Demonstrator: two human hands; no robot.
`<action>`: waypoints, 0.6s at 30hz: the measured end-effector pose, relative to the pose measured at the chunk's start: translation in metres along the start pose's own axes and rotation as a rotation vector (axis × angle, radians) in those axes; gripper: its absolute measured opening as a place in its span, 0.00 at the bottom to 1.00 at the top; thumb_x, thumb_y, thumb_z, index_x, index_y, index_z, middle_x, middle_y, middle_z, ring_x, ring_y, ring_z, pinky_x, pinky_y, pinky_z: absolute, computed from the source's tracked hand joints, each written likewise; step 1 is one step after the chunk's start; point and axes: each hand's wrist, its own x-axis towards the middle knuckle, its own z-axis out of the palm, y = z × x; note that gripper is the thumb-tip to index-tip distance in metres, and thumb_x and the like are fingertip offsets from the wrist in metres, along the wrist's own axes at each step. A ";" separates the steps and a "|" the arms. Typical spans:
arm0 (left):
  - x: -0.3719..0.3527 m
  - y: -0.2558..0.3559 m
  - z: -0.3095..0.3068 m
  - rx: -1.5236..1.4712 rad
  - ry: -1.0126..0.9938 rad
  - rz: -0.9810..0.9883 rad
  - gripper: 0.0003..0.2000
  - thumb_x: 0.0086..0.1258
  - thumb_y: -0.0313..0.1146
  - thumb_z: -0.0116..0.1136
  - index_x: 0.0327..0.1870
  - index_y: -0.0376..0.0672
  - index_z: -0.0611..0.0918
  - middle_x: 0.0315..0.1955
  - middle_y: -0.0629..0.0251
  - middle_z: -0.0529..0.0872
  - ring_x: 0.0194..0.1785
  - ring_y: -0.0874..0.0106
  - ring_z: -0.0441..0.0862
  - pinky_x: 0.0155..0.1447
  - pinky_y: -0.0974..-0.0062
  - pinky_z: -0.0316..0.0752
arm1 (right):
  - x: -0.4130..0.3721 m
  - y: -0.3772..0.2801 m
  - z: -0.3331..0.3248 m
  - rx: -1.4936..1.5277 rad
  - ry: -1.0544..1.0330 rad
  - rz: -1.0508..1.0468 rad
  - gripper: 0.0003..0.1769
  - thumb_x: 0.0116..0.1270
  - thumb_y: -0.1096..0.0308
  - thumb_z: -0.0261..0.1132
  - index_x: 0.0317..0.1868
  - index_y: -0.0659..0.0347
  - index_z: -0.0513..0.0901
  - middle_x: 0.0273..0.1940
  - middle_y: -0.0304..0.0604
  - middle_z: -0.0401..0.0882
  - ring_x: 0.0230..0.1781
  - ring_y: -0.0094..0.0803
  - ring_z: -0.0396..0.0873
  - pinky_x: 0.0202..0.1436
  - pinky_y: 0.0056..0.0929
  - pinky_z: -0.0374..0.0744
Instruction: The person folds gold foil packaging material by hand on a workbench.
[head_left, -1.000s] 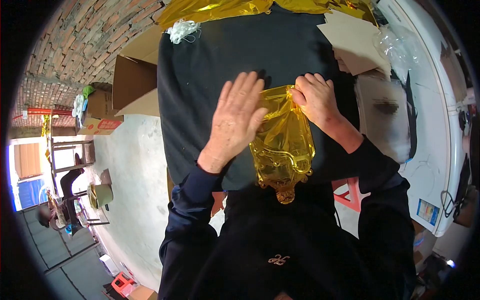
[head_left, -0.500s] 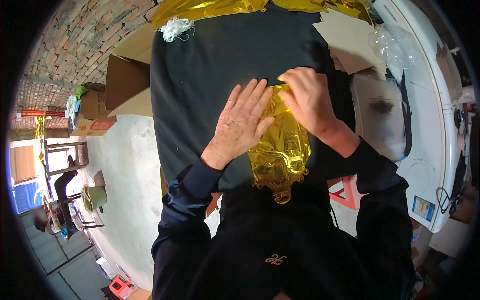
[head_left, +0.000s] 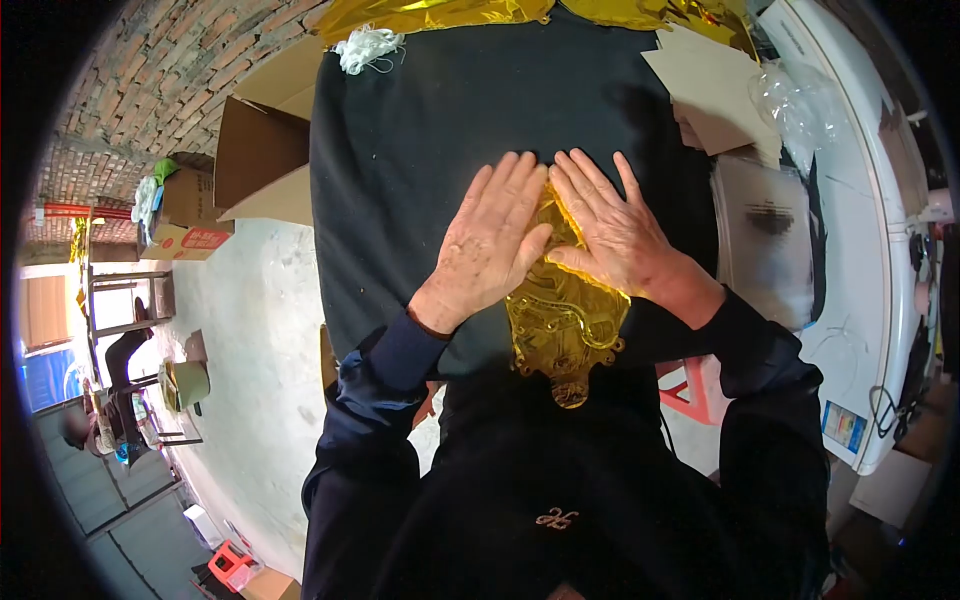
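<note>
A shiny gold foil piece lies on the black cloth-covered table, its scalloped lower end hanging at the near edge. My left hand rests flat over the foil's left side, palm down with fingers stretched out. On the right side of the foil, my right hand also lies flat, its fingers spread and its thumb across the foil's middle. The two hands nearly meet at the fingertips near the foil's upper end. Neither hand grips anything.
White string lies in a tangle at the far left corner. More gold foil lines the far edge. Cardboard sheets and clear plastic packs are at the right. An open cardboard box stands left.
My right hand has flattened from a curled pose, its fingers now stretched out over the foil's right side. My left hand stays flat in nearly the same place. The view has shifted slightly.
</note>
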 end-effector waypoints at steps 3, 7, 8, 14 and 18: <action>0.000 -0.008 -0.006 -0.060 0.148 -0.066 0.26 0.83 0.38 0.56 0.76 0.34 0.73 0.75 0.47 0.75 0.82 0.50 0.66 0.85 0.54 0.60 | 0.000 0.000 -0.001 -0.026 -0.072 0.005 0.51 0.72 0.40 0.67 0.85 0.63 0.60 0.86 0.55 0.54 0.89 0.47 0.49 0.87 0.66 0.40; 0.016 -0.017 -0.022 -0.154 0.090 -0.223 0.14 0.75 0.37 0.63 0.54 0.38 0.89 0.55 0.56 0.88 0.61 0.54 0.81 0.66 0.55 0.74 | 0.000 -0.001 0.002 -0.019 -0.024 -0.012 0.48 0.72 0.38 0.67 0.82 0.59 0.68 0.83 0.58 0.60 0.87 0.51 0.53 0.85 0.72 0.42; 0.023 -0.022 -0.025 -0.132 0.032 -0.228 0.14 0.76 0.38 0.63 0.53 0.39 0.89 0.53 0.55 0.89 0.59 0.54 0.82 0.65 0.56 0.75 | 0.000 -0.001 0.001 -0.023 -0.031 -0.014 0.47 0.72 0.38 0.67 0.82 0.58 0.68 0.83 0.58 0.60 0.87 0.51 0.53 0.84 0.73 0.43; 0.065 -0.049 -0.033 -0.188 -0.320 -0.272 0.18 0.78 0.44 0.61 0.52 0.38 0.90 0.46 0.50 0.92 0.52 0.51 0.88 0.58 0.58 0.80 | 0.000 0.000 0.001 -0.072 -0.044 -0.018 0.48 0.74 0.36 0.64 0.84 0.56 0.64 0.84 0.57 0.57 0.87 0.50 0.51 0.84 0.75 0.44; 0.092 -0.043 -0.052 -0.218 -0.608 -0.392 0.23 0.80 0.51 0.59 0.55 0.38 0.90 0.48 0.51 0.93 0.53 0.55 0.90 0.58 0.61 0.82 | -0.002 0.001 0.003 -0.074 -0.018 -0.023 0.48 0.74 0.36 0.63 0.85 0.54 0.63 0.84 0.56 0.57 0.87 0.50 0.51 0.84 0.74 0.44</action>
